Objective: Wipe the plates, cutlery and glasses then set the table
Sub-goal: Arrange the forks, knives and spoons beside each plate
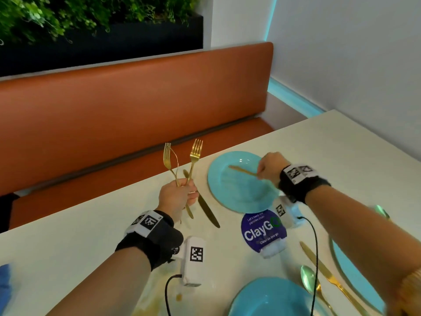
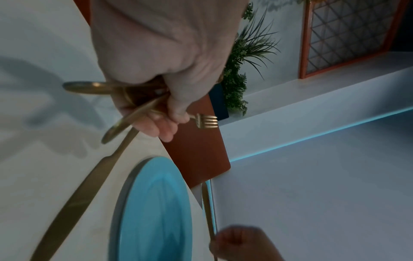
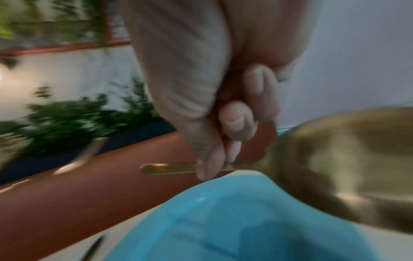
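Fingers of the left hand (image 1: 180, 197) curl round a bunch of gold cutlery: two forks (image 1: 195, 156) standing tines-up, and a thinner looped outline beside the left one that may be a third piece, cannot tell. Handle ends poke out below the fist. Right hand (image 1: 270, 168) pinches a gold spoon (image 3: 335, 167) by its neck, thumb and forefinger closed on it; handle tip points out over the far blue plate (image 1: 239, 195), bowl sits back toward the wrist. Spoon is held above the plate, not lying on it as far as I can tell.

Gold knife (image 1: 205, 206) lies flat on the white table (image 1: 79, 247), just left of that plate, touching nothing else visible. Purple ClayGo card (image 1: 262, 233) lies flat at the plate's near rim. Two more blue plates at bottom right, with a knife, spoon and fork between them. No cloth or glasses in view.

Judgement: the setting phase, the spoon being placed at the far plate. To do it well, lower the spoon onto the table right of the plate, not into it, parallel to the knife, handle toward the diner's edge. Set it down before letting go so it does not clatter. Keep the left bunch tight and upright, clear of the plate rim. Fork next, from the left hand.
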{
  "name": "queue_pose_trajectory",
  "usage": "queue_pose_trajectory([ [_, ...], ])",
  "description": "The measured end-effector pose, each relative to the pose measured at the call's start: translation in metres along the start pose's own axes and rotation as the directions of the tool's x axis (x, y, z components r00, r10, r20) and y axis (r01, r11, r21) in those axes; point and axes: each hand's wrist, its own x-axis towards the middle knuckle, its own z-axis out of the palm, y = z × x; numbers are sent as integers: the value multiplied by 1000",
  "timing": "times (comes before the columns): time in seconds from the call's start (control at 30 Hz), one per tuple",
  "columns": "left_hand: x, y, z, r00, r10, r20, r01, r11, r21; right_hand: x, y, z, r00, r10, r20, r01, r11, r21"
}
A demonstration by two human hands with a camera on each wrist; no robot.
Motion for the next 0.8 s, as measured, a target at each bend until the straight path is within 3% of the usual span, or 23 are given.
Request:
queue_pose_trajectory([
  [0.1, 10, 4, 5, 1000, -7, 2, 7, 1000, -17, 24, 53, -1, 958, 287, -25, -279, 945, 169],
  [0.2, 21, 4, 11, 1000, -14, 5, 14, 1000, -20, 42, 88, 11, 890, 455, 22, -440, 847, 298],
  [0.37, 38, 3, 20, 1000, -28, 9, 28, 1000, 12, 73, 98, 35, 856, 509, 87, -500, 775, 387],
  [0.53, 52, 2, 23, 999, -49, -13, 50, 999, 23, 100, 95, 39, 841, 539, 41, -505, 757, 414],
  [0.8, 62, 2, 30, 998, -58, -3, 58, 997, 49, 123, 77, 30, 869, 495, 26, -460, 787, 411],
])
